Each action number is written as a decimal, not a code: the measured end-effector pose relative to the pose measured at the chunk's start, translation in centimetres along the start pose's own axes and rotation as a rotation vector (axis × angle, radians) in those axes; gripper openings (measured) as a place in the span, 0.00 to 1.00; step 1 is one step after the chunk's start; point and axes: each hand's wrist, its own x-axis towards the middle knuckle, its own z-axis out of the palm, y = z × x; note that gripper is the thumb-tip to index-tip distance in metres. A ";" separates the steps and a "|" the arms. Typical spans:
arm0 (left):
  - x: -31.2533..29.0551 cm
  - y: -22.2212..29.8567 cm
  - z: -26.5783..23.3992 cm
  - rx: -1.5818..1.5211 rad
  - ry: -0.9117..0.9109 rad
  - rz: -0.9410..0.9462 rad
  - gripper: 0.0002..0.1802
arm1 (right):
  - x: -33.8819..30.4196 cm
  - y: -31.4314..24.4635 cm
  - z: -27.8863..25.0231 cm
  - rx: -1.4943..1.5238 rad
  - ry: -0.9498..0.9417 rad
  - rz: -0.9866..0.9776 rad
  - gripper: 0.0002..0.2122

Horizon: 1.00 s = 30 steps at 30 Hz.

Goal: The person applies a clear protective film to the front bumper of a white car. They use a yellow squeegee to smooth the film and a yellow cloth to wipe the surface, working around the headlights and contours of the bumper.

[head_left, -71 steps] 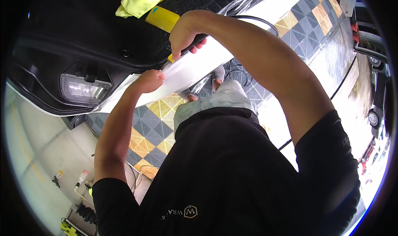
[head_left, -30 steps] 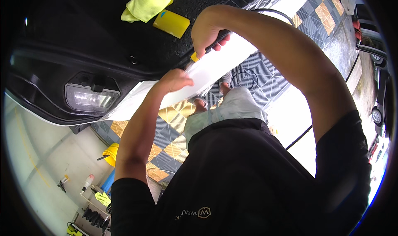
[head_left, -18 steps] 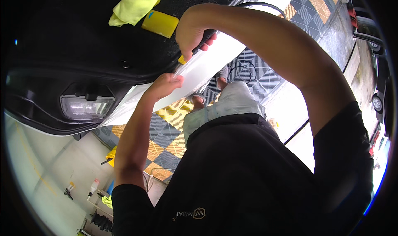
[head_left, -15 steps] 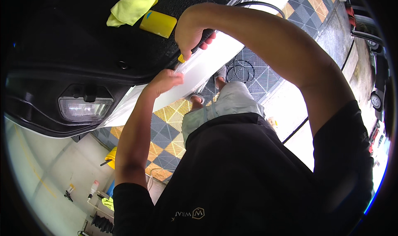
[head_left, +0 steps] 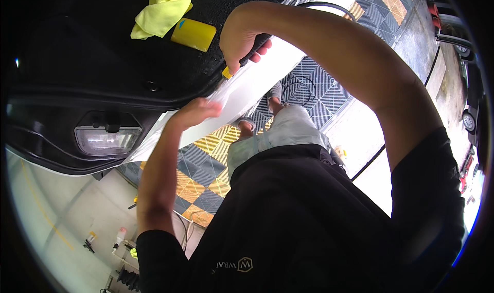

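Note:
My right hand (head_left: 239,43) is closed around a black tool with a small yellow tip (head_left: 227,72). The tip rests at the black edge of an opened car panel, beside a white painted strip (head_left: 280,58). Clear wrinkled film (head_left: 222,93) lies along that edge, just below the tip. Near the film is my left hand (head_left: 198,113), fingers stretched out and slightly blurred, holding nothing visible. On the dark carpet-like surface lie a yellow card-like block (head_left: 194,34) and a crumpled yellow-green cloth (head_left: 163,10).
A lamp unit (head_left: 108,140) sits in the black trim at left. A black hose or strip (head_left: 329,5) curves beyond my right forearm. Below are grey and orange floor tiles (head_left: 200,164) with a coiled cable (head_left: 301,88). Other cars stand at the far right.
My left hand has moved a little down and left, away from the edge, and its fingers have straightened. The right hand stays almost in place with the tool.

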 end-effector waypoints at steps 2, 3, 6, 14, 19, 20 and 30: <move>-0.4 -0.3 -0.6 0.205 -0.022 -0.052 0.27 | 0.2 -0.2 -0.1 -0.017 -0.015 0.002 0.17; -0.2 -1.1 0.1 0.058 0.035 0.008 0.27 | 0.3 -0.6 -0.3 -0.029 -0.018 -0.007 0.16; 1.0 1.9 0.9 -0.183 0.091 0.078 0.27 | -0.5 -1.3 -0.1 -0.004 0.071 0.042 0.16; -0.5 -1.7 -0.9 0.300 0.011 -0.013 0.25 | 0.0 -1.1 -0.6 0.041 -0.034 -0.022 0.16; 0.4 1.7 -0.5 0.359 -0.084 -0.052 0.22 | -0.5 -0.5 -0.8 0.006 0.021 0.050 0.17; -0.4 1.3 -1.1 0.615 -0.133 -0.075 0.22 | -0.5 -0.4 -0.6 0.022 0.027 0.046 0.17; -2.6 -2.2 -1.8 0.592 -0.080 -0.087 0.23 | 2.6 -1.9 -1.1 0.015 -0.126 0.002 0.17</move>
